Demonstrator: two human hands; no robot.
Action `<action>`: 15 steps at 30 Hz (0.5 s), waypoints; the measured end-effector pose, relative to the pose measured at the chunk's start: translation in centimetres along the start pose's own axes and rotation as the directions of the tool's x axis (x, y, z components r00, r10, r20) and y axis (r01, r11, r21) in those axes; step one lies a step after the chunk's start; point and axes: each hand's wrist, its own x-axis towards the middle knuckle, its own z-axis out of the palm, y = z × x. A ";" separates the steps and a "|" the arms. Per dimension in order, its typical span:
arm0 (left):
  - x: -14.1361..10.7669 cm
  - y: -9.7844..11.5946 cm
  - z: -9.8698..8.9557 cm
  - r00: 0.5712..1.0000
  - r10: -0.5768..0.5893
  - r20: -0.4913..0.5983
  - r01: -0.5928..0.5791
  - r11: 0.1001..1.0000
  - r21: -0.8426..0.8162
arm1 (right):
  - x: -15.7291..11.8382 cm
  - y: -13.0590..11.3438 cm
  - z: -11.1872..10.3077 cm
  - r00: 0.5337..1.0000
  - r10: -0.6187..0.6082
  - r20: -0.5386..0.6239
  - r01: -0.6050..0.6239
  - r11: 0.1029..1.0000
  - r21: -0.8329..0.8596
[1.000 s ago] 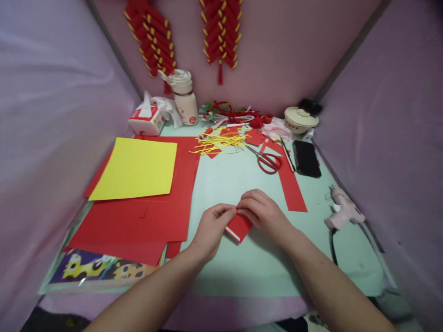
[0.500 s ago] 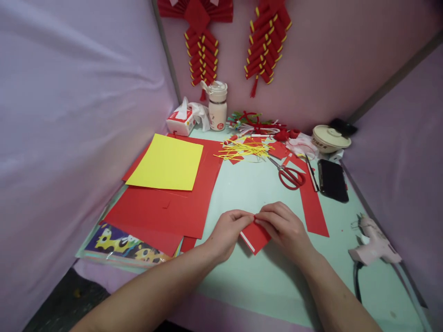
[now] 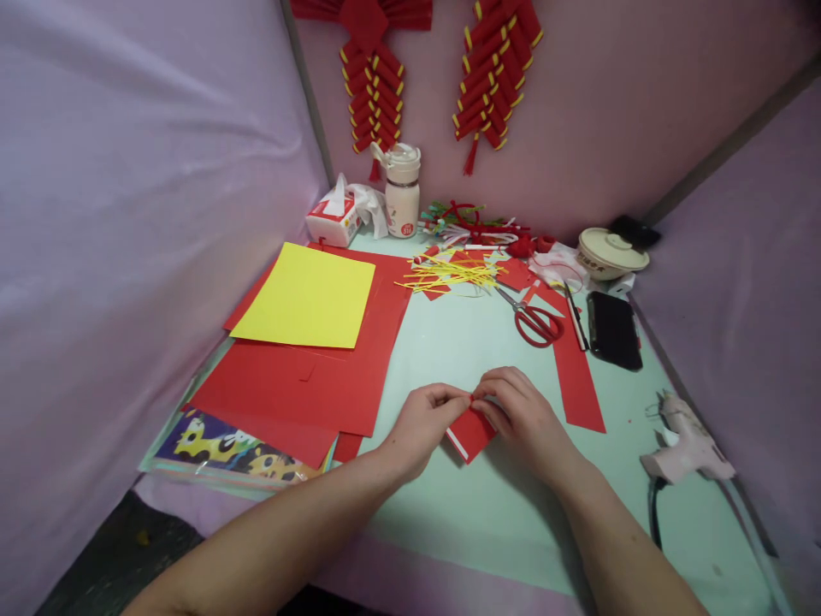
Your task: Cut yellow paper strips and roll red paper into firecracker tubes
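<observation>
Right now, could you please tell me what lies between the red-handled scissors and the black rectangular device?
In the head view, a slim white and black tool and part of a long red paper strip lie there.

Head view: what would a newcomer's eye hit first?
Probably the bright yellow sheet, lying over larger red paper on the left of the table. Next, the red-and-yellow decorations hanging along the back wall. Then, near the middle, the left hand and right hand pinching a small red card with a white edge strip.
</observation>
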 end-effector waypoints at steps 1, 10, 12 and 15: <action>0.0 0.0 0.0 1.000 0.002 0.000 -0.002 1.000 0.002 | 0.0 0.0 0.0 1.000 0.003 0.001 -0.003 1.000 0.004; -0.2 0.4 0.0 0.990 0.139 -0.006 -0.135 0.968 0.210 | 0.1 0.0 0.0 0.999 0.034 0.003 -0.034 0.995 0.098; -0.2 0.4 -0.1 0.986 0.169 -0.001 -0.164 0.955 0.246 | 0.0 0.1 0.0 0.999 0.040 0.014 -0.041 0.994 0.105; -0.2 0.4 -0.1 0.984 0.179 -0.001 -0.173 0.952 0.254 | -0.1 0.2 0.0 0.999 0.044 0.021 -0.046 0.994 0.102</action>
